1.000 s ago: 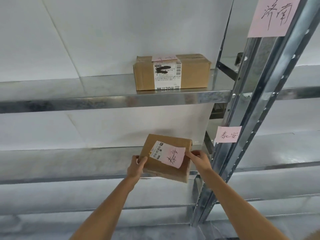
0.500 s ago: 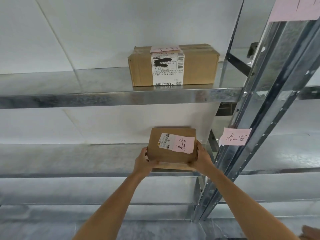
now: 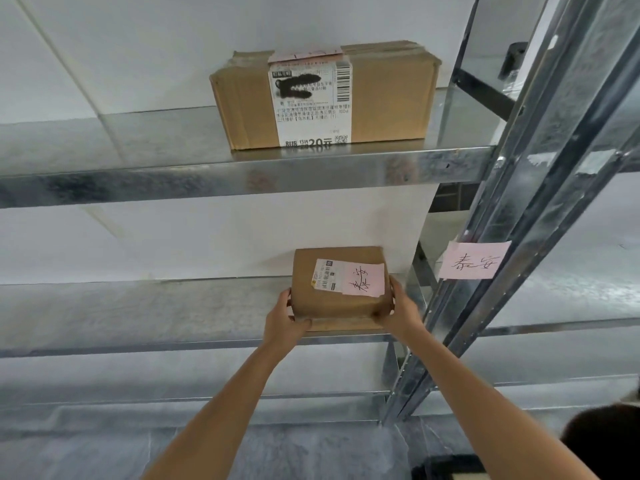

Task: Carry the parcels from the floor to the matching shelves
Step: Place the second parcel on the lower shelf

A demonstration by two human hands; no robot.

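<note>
A small brown cardboard parcel (image 3: 332,303) with a white label and a pink handwritten note rests on the middle metal shelf (image 3: 138,317), near its right end. My left hand (image 3: 282,322) grips its left front corner and my right hand (image 3: 398,311) grips its right side. A pink note (image 3: 472,260) with the same handwritten characters is stuck on the upright post just right of the parcel. On the shelf above (image 3: 173,178) stands a larger brown parcel (image 3: 325,98) with a printed label.
Slanted metal uprights (image 3: 540,188) run down the right side, with further shelves behind them. A white wall backs the shelves. A lower shelf (image 3: 173,393) and grey floor lie below. A dark head of another person (image 3: 604,441) shows at the bottom right.
The small parcel has gone from tilted in the air before the shelf to lying flat on the middle shelf, pushed further in. Both hands moved forward with it. The camera moved closer.
</note>
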